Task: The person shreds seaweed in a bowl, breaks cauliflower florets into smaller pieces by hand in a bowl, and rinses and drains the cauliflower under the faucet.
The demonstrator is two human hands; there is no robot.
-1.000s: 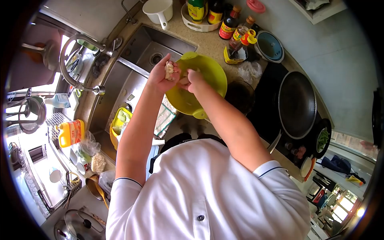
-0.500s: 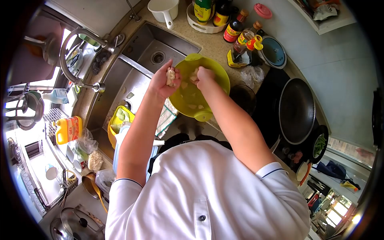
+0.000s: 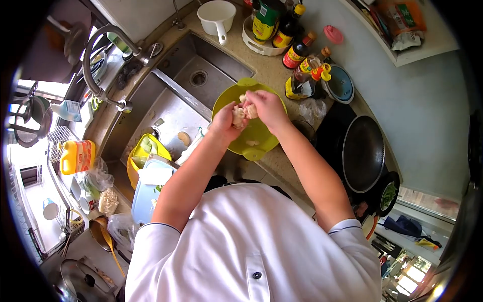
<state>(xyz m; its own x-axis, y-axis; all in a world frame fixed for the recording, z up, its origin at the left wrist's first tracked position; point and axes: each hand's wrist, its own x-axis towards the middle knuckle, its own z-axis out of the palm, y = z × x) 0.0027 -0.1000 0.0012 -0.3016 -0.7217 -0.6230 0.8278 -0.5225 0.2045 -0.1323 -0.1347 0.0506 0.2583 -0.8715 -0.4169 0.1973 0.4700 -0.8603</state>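
Note:
A yellow-green bowl with two tab handles stands at the counter's edge beside the sink. Above it, my left hand is cupped around a clump of pale, cream-coloured food pieces. My right hand meets it from the other side, fingers curled over more of these pieces. What kind of food they are I cannot make out. A little more of it lies low in the bowl. Both hands hide part of the bowl's inside.
To the left is a double steel sink under a curved faucet. A yellow container with green pieces and a blue board sit nearby. Sauce bottles line the back; a black wok is at right.
My hands have come together over the bowl; the right has risen from inside it with pale pieces. Fewer pieces show in the bowl. The view has shifted slightly.

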